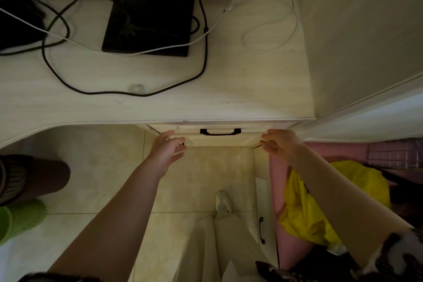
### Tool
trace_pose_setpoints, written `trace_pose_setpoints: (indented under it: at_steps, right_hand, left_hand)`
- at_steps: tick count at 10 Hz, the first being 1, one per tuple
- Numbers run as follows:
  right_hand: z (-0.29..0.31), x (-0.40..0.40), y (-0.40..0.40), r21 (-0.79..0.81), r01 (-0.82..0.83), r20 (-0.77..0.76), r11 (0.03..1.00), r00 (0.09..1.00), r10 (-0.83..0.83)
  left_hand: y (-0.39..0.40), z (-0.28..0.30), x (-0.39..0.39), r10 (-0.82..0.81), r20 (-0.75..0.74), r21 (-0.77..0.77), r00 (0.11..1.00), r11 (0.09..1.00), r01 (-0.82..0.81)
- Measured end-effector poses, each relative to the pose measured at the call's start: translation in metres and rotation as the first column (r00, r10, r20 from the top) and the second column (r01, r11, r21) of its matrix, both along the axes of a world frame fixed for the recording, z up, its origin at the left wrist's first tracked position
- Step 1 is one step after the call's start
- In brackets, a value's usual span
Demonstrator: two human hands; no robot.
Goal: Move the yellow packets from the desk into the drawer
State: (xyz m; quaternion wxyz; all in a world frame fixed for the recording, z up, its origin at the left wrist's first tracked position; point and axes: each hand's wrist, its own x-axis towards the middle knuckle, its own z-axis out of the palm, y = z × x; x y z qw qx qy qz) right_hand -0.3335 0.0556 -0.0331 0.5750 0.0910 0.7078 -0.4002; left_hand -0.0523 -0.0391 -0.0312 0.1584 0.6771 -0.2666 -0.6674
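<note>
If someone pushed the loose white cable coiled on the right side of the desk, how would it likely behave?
The white cable looks thin and lies in a slack loop, so it is probably floppy and would bend rather than move as one piece. It seems light, likely sliding easily on the smooth desk. One end runs under the monitor base, which may hold it back.

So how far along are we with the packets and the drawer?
Looks close to finished. No yellow packets show on the desk; only cables and the monitor base remain there. The drawer looks shut or nearly so, with the left hand and right hand open at its two front corners, holding nothing. I can't see inside, so the packets being in there is unconfirmed. Left: let go.
</note>
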Motion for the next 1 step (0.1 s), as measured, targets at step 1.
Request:
trace_pose_setpoints:
  at_steps: [1]
  right_hand:
    - [0.0051,0.0092,0.0238,0.075,-0.167,-0.136,0.983,0.975,0.176]
  left_hand:
    - [0.0233,0.0047,0.0044,-0.117,0.144,-0.057,0.983,0.990,0.127]
